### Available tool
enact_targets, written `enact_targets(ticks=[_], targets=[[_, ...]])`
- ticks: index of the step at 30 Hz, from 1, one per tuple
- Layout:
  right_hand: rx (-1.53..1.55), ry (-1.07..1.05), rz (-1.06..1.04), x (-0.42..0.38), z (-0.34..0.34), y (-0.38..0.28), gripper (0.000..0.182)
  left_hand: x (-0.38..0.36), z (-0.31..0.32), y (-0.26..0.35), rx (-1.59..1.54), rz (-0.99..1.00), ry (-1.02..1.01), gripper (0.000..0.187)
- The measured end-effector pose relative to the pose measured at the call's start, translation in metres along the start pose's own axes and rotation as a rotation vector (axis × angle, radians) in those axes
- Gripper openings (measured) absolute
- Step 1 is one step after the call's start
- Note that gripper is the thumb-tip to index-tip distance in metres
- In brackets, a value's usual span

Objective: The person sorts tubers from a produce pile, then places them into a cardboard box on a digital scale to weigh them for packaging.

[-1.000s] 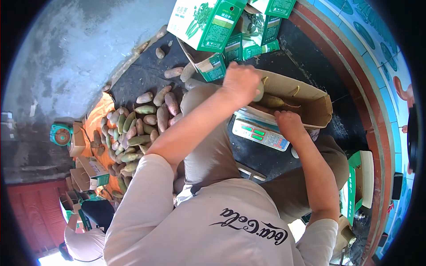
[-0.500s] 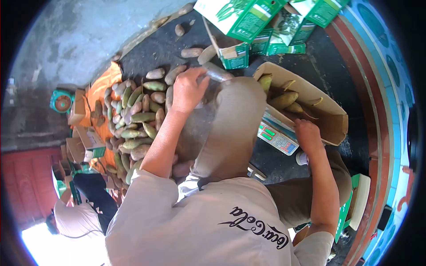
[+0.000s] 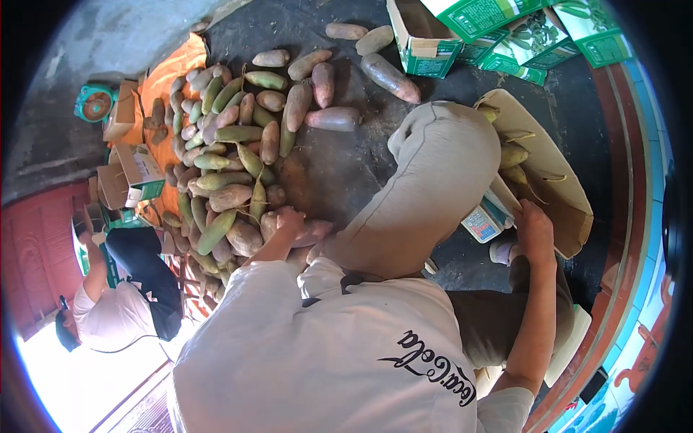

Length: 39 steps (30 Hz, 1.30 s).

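Observation:
My left hand (image 3: 290, 221) is down at the near edge of the heap of green and reddish-brown tubers (image 3: 229, 196), touching a reddish one (image 3: 312, 233); its fingers are mostly hidden. With bent fingers, my right hand (image 3: 533, 224) grips the near side of an open cardboard box (image 3: 575, 216). Several greenish tubers (image 3: 512, 155) with thin stems lie inside that box. Beneath the box, partly covered, is a digital scale (image 3: 481, 224) with a keypad. A few loose tubers (image 3: 390, 78) lie on the dark floor beyond my knee.
Green printed boxes (image 3: 498, 43) stand at the top right. An orange sheet (image 3: 153, 86) lies under the heap. At the left are a teal round device (image 3: 94, 103), cardboard boxes (image 3: 137, 166) and another person (image 3: 119, 310). My bent knee (image 3: 447, 144) rises mid-view.
My left hand has moved from the far side of the heap back to its near edge. The view has shifted, and my right hand remains at the box.

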State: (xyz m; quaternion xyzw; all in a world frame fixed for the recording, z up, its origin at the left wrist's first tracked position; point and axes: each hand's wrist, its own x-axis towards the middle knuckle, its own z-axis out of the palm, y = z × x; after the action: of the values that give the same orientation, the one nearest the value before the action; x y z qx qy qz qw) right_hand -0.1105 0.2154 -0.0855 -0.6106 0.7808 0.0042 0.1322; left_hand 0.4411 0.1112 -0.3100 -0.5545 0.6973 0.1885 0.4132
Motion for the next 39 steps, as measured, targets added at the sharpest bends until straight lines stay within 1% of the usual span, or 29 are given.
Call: enact_targets(ticks=[1,4,7,10,13,16,17,20,23,26,27,30,31,33,34,35,38,39], targets=[[0.011,0.010,-0.003,0.000,0.001,0.001,0.016,-0.022,-0.025,0.015,0.006,0.023,-0.183,0.055],[0.042,0.011,0.000,0.000,0.005,0.004,0.019,-0.038,-0.016,0.029,-0.002,0.015,-0.192,0.060],[0.057,-0.013,0.013,0.001,0.003,0.004,0.021,-0.045,-0.023,0.028,0.226,0.056,0.064,0.064],[0.060,0.000,0.009,0.001,0.004,0.004,0.021,-0.035,-0.032,0.005,0.279,-0.073,0.231,0.051],[0.059,-0.014,0.013,0.001,0.005,0.006,0.021,-0.022,-0.037,-0.025,0.039,-0.176,0.022,0.041],[0.069,-0.024,0.020,0.002,0.004,0.005,0.020,-0.014,-0.025,-0.041,0.053,-0.172,0.054,0.036],[0.079,-0.021,0.020,0.002,0.004,0.005,0.020,-0.014,-0.022,-0.040,0.098,-0.194,0.040,0.037],[0.088,0.008,0.021,-0.001,0.003,0.002,0.020,-0.026,-0.039,-0.030,0.230,-0.166,-0.037,0.038],[0.079,0.042,0.001,-0.001,0.004,0.002,0.018,-0.021,-0.026,-0.035,0.168,-0.180,-0.023,0.041],[0.056,0.059,-0.020,-0.002,0.006,0.004,0.016,-0.026,-0.028,-0.035,0.136,-0.166,-0.088,0.049],[0.047,0.066,-0.024,-0.002,0.007,0.004,0.015,-0.038,-0.045,-0.028,0.197,-0.140,-0.127,0.059],[0.055,0.022,-0.003,-0.002,0.007,0.004,0.012,-0.042,-0.049,-0.030,0.180,-0.106,-0.083,0.065],[0.049,0.033,-0.010,-0.003,0.006,0.004,0.012,-0.050,-0.068,-0.022,0.210,-0.069,-0.094,0.065],[0.038,0.050,-0.023,-0.003,0.007,0.003,0.011,-0.051,-0.089,-0.015,0.044,-0.153,0.026,0.065],[0.029,0.058,-0.016,-0.004,0.008,0.002,0.010,-0.059,-0.110,-0.006,-0.042,-0.191,0.083,0.065],[0.018,0.065,-0.011,-0.005,0.008,0.001,0.010,-0.070,-0.135,-0.001,-0.059,-0.121,0.108,0.069],[-0.023,0.093,-0.010,-0.005,0.010,0.000,0.008,-0.040,-0.165,-0.018,-0.277,-0.097,0.293,0.074],[-0.040,0.100,-0.011,-0.006,0.011,0.001,0.007,-0.030,-0.175,-0.022,-0.431,0.031,0.498,0.074]])
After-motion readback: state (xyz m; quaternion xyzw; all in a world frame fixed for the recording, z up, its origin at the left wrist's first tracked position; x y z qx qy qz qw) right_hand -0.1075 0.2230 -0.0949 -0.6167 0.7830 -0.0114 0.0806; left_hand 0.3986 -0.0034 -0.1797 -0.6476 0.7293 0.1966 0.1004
